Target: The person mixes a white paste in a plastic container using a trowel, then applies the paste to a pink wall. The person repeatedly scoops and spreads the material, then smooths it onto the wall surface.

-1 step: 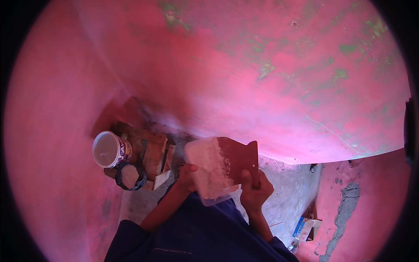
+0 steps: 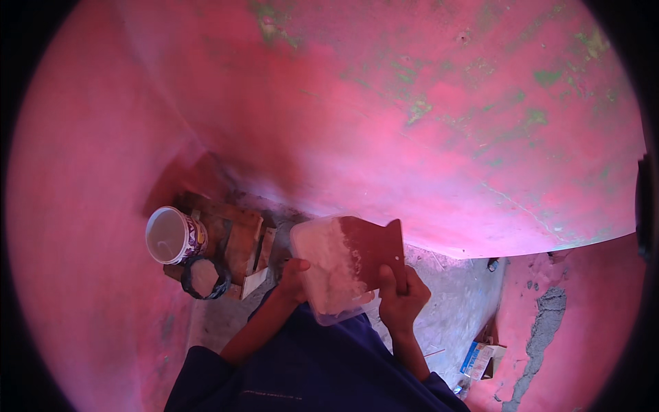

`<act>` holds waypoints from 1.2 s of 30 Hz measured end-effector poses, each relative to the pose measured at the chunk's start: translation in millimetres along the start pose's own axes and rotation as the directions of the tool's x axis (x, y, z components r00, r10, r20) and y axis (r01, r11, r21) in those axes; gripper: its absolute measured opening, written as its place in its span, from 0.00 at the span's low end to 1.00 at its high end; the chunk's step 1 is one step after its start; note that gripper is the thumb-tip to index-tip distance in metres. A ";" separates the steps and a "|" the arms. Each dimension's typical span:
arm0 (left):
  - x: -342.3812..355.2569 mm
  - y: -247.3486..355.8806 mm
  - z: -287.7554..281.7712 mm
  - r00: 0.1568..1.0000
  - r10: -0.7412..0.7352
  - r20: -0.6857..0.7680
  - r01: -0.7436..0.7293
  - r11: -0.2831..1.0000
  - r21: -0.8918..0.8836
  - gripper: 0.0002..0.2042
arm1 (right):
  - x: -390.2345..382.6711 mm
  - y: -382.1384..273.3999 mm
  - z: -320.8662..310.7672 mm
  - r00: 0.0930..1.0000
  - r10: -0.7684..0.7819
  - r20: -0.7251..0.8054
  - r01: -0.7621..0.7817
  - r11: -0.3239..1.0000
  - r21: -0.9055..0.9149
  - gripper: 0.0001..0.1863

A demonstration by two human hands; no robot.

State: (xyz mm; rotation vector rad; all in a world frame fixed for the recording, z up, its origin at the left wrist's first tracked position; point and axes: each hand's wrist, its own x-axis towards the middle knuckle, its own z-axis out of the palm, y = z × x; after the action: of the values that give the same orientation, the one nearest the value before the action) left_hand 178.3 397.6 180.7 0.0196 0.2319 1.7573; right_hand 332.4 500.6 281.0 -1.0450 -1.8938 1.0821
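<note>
My left hand grips the left side of a clear plastic tub holding pale, pasty material. My right hand is closed on a flat, dark red scraper that lies across the tub's right part, its left edge streaked with the paste. Both forearms reach up from dark blue sleeves over my dark blue clothing.
Pink walls with green patches surround me. Left, a white bucket and a black-lined round container stand by wooden boards. Lower right are a torn box and a grey cement streak on pink plaster, beside a pale floor.
The scraper in my right hand has shifted slightly left over the tub, and the right hand has moved a little with it. My left hand is in the same place.
</note>
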 end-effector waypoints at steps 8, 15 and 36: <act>1.9 4.8 2.1 0.996 0.045 0.075 -0.038 0.995 -0.087 0.42 | 17.3 -1.9 -0.8 0.994 0.108 0.018 -0.109 0.989 0.096 0.13; 2.4 10.8 13.7 0.991 0.098 0.093 -0.096 0.995 -0.018 0.47 | 24.2 12.0 -3.6 0.983 0.161 0.085 -0.171 0.977 0.125 0.12; 0.2 7.6 6.4 0.991 0.080 0.107 -0.074 0.995 -0.065 0.43 | 20.3 -9.1 -7.4 0.994 -0.018 0.107 0.024 0.998 -0.056 0.11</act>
State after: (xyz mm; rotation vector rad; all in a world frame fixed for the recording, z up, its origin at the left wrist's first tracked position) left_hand 171.7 397.4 188.2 0.0811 0.0983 1.8335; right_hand 327.5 518.1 295.8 -1.0140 -2.0263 1.0967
